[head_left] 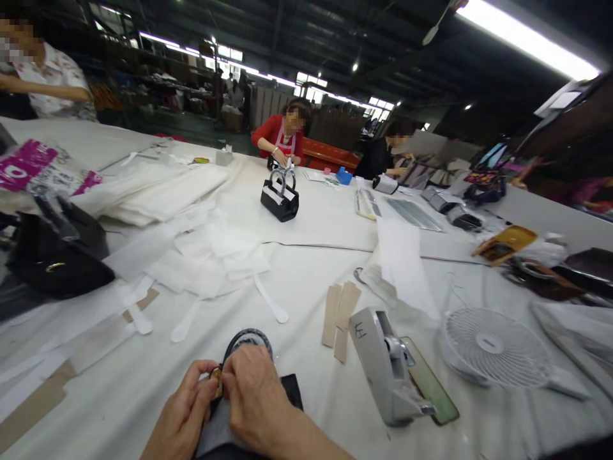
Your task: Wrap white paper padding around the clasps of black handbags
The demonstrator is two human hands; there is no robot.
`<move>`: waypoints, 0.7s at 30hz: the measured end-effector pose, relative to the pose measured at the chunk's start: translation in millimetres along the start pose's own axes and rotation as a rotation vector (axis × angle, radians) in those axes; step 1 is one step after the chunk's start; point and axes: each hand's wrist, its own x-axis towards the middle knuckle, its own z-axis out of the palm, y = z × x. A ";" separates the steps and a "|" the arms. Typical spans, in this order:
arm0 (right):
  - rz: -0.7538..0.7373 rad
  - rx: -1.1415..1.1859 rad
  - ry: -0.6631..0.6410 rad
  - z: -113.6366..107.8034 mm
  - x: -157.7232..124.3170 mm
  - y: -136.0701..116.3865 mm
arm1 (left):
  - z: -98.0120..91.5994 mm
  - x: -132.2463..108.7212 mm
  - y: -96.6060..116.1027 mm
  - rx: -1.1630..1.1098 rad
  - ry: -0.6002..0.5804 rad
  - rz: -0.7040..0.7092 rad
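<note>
At the table's near edge, a small black handbag (292,390) is partly hidden beneath my hands. Its round handle (249,335) looks wrapped in clear film and rises just beyond my fingers. My left hand (188,401) pinches a small gold-coloured metal piece (216,382) at the bag's left side, between thumb and fingertips. Curled over the bag, my right hand (256,391) has its thumb and fingertips close against that same piece. What the right fingers grip is hidden behind the hand. Grey material shows below, between my wrists.
Right of my hands stand a tape dispenser (383,370), a phone (431,383) and a white fan (491,342). Brown card strips (341,313) and white paper sheets (191,268) lie around. Another black handbag (280,201) stands farther off; a person in red (278,137) works behind it.
</note>
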 end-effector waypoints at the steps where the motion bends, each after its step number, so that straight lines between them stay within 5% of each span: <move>1: 0.007 0.040 0.006 0.1 0.1 0.5 | 0.5 -0.1 -0.2 -0.004 0.016 -0.007; 10: 0.203 0.675 -0.035 -9.2 12.5 7.2 | -0.4 8.0 21.5 -0.200 0.048 0.051; 21: 0.095 0.430 0.051 0.4 19.2 19.2 | -4.4 11.1 18.1 -0.323 0.007 0.053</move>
